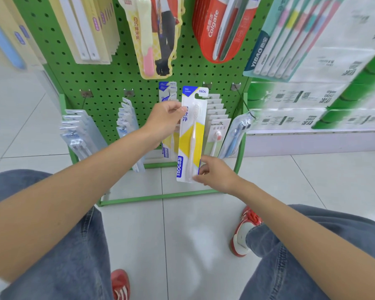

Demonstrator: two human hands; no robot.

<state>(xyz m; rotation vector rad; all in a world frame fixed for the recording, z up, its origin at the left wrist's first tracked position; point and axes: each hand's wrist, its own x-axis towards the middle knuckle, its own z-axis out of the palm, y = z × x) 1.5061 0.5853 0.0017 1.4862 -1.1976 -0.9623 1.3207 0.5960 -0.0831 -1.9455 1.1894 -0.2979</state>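
A carded FROG toothbrush pack (191, 135), white with blue and yellow panels, stands upright in front of the green pegboard rack (121, 79). My left hand (164, 123) pinches its upper left edge between thumb and fingers. My right hand (217, 175) pinches its lower right corner. Behind the pack, more FROG packs (168, 92) of the same kind hang on a hook of the lower row.
Other toothbrush packs hang on hooks to the left (80, 135) and right (218, 126). A red Colgate pack (221, 29) hangs above. Green-and-white tissue bundles (312, 100) are stacked at right. My knees and red shoes (245, 230) are on the white tiled floor.
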